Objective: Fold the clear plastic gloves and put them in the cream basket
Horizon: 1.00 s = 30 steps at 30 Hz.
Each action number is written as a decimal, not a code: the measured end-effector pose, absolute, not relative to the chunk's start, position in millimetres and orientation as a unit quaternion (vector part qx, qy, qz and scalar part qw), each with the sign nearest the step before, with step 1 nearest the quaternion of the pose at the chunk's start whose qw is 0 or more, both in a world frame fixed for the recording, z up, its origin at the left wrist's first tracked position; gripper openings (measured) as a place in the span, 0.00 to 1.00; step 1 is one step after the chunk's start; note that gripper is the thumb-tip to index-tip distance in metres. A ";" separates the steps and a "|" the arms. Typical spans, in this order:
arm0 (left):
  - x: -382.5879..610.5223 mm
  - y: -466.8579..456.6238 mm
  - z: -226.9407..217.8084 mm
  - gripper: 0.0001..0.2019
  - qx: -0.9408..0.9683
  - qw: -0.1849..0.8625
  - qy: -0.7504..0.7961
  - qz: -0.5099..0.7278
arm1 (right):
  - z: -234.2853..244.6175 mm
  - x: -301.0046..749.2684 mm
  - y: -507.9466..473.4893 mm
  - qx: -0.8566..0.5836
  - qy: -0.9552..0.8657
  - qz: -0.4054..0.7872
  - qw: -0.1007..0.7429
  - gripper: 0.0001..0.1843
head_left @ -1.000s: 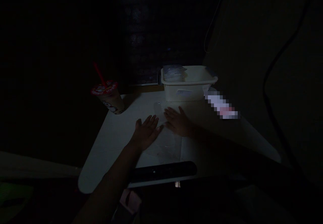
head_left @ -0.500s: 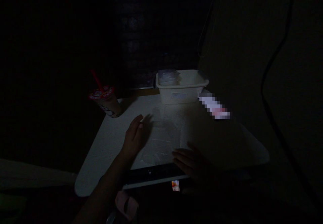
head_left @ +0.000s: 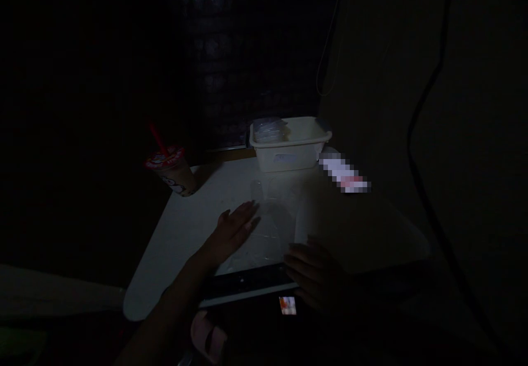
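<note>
A clear plastic bag lies flat on the white table, its outline faint in the dim light. My left hand is stretched out over the bag's left part, fingers extended and palm down. Near the bag's lower right edge is my right hand, its fingers spread and slightly bent. Deep shadow covers most of the right hand and arm. I see nothing held in either hand, and whether the right fingers touch the bag I cannot tell.
At the table's back stands a white plastic tub with a stack of clear plastic packets inside. A drink cup with a red straw stands at the left edge. A pixelated bright object lies right of the tub. A dark cable hangs at right.
My left hand has moved right and turned flatter over the plastic bag. The right hand has shifted only slightly. The whole view has swung a little.
</note>
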<state>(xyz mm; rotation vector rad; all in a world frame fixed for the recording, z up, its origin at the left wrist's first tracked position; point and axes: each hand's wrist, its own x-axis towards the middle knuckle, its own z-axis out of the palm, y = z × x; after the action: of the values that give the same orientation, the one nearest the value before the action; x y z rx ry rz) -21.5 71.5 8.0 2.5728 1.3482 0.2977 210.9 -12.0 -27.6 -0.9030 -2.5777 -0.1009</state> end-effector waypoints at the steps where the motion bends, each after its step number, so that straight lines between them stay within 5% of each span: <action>1: -24.7 68.9 10.2 0.21 0.869 0.128 0.461 0.128 | -29.4 209.4 -13.2 -0.329 -0.918 -0.033 0.217 0.13; 6: -46.8 46.8 18.8 0.22 0.827 0.179 0.484 0.224 | -29.0 207.3 -17.4 -0.326 -0.899 -0.015 0.291 0.10; 10: -52.3 22.5 27.4 0.21 0.840 0.219 0.460 0.187 | -16.8 214.3 -11.0 -0.318 -0.883 0.028 0.344 0.10; 14: -45.7 11.7 28.8 0.30 0.865 0.167 0.455 0.133 | -10.6 227.4 -0.1 -0.307 -0.854 0.087 0.410 0.08; 23: -27.7 -10.7 15.4 0.36 0.893 0.116 0.429 0.066 | -10.9 214.2 -25.2 -0.335 -0.907 -0.004 0.256 0.16; 30: -24.4 -22.0 13.9 0.34 0.895 0.098 0.427 0.084 | -9.8 203.6 -18.4 -0.307 -0.880 0.017 0.361 0.07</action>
<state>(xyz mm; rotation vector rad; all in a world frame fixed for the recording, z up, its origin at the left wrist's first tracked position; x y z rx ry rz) -24.4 -22.0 13.9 2.6495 1.2640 0.2482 203.6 -18.4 -9.8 -0.7922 -2.2677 0.0439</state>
